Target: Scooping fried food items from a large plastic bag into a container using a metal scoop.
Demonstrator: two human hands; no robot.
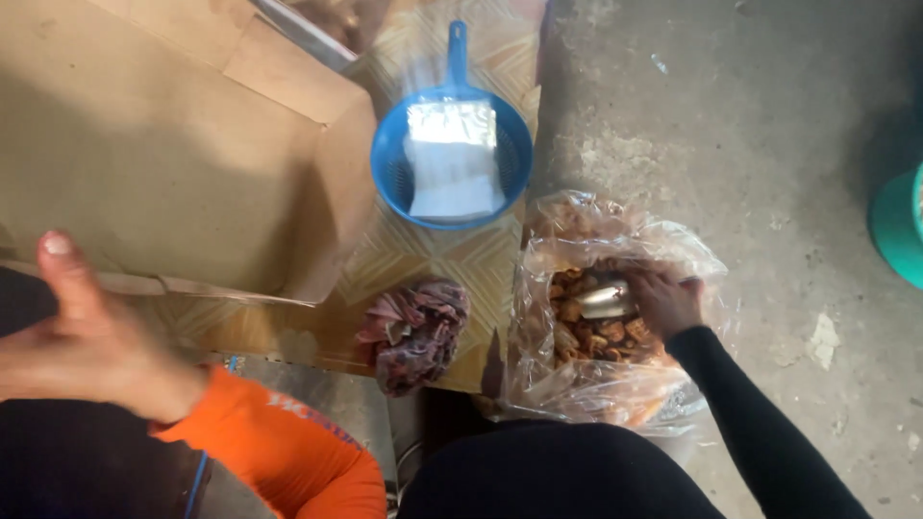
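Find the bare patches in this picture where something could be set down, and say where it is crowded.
Bare concrete floor lies open right of the blue colander and beyond the clear bag of fried pieces. A small strip of patterned mat shows between colander and crumpled cloth. It is crowded around the cardboard box, the cloth and the bag, where the right hand holds a metal scoop.

Ahead of you, note a blue strainer scoop holding a stack of clear plastic bags, resting on a patterned mat. To its left stands an open cardboard box. A crumpled purple cloth lies on the mat's near edge. A teal bucket stands on the concrete floor.
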